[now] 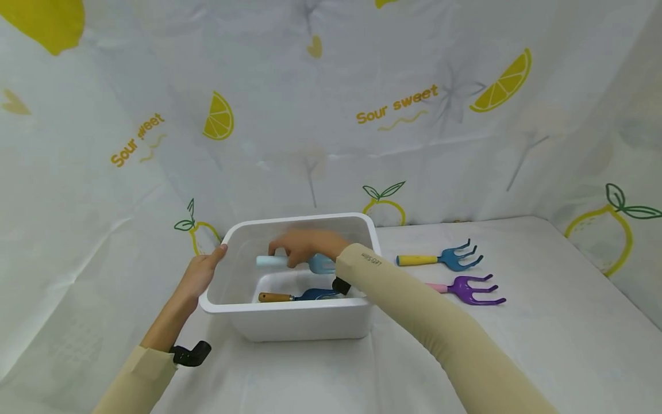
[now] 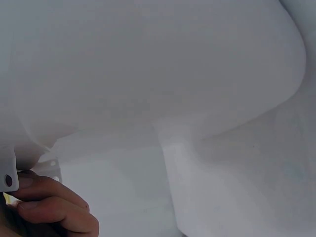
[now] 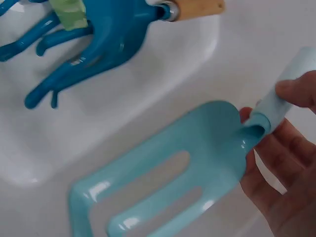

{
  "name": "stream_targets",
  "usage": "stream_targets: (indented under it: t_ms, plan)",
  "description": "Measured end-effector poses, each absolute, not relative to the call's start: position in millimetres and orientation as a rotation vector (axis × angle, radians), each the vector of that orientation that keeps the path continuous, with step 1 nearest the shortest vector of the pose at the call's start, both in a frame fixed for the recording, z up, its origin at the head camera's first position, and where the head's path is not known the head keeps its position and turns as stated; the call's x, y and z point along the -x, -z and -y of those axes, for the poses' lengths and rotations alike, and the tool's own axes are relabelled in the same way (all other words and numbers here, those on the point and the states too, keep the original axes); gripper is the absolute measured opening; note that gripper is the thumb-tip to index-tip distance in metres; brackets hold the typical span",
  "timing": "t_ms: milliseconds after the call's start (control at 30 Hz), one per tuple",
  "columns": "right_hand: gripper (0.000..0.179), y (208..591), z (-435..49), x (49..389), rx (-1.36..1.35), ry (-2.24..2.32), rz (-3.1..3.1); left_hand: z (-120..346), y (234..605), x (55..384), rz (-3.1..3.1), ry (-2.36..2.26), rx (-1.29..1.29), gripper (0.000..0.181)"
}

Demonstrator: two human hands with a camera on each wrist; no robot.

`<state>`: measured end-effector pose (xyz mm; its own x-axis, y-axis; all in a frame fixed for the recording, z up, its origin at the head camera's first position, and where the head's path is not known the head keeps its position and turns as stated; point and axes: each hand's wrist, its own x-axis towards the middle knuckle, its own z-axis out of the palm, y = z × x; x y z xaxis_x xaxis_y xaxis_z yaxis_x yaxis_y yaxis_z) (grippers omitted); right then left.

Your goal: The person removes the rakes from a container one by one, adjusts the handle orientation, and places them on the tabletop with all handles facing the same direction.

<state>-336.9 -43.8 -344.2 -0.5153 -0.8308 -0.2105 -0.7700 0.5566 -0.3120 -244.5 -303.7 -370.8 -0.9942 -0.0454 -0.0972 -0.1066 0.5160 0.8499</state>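
A white plastic bin (image 1: pixel 305 322) stands against the back cloth. My left hand (image 1: pixel 200 277) grips its left rim, with the thumb on top and fingers (image 2: pixel 54 207) curled under the edge in the left wrist view. Inside the bin, my right hand (image 1: pixel 306 244) holds a light blue hand fork (image 3: pixel 212 143) by its pale handle (image 1: pixel 271 261), above the bin floor. Below it lies a blue hand fork (image 3: pixel 116 34) with a wooden handle (image 1: pixel 276 297); its tines overlap other blue tines, and a piece of green tape (image 3: pixel 70 14) shows there.
To the right of the bin, a blue hand fork with a yellow handle (image 1: pixel 416 260) lies on the white-covered table (image 1: pixel 558 333). Nearer lies a purple hand fork (image 1: pixel 468 289) with a pink handle, partly behind my right sleeve (image 1: pixel 414 316). A lemon-print cloth (image 1: pixel 289 115) hangs behind.
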Motion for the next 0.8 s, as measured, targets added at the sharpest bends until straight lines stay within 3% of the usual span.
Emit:
stream_targets:
  t_ms: [800]
  plan:
    - [0.051,280.3,14.0,324.1,1.411,0.324,-2.487,303.9,371.1,244.3,-2.673,-1.517,0.130,0.081]
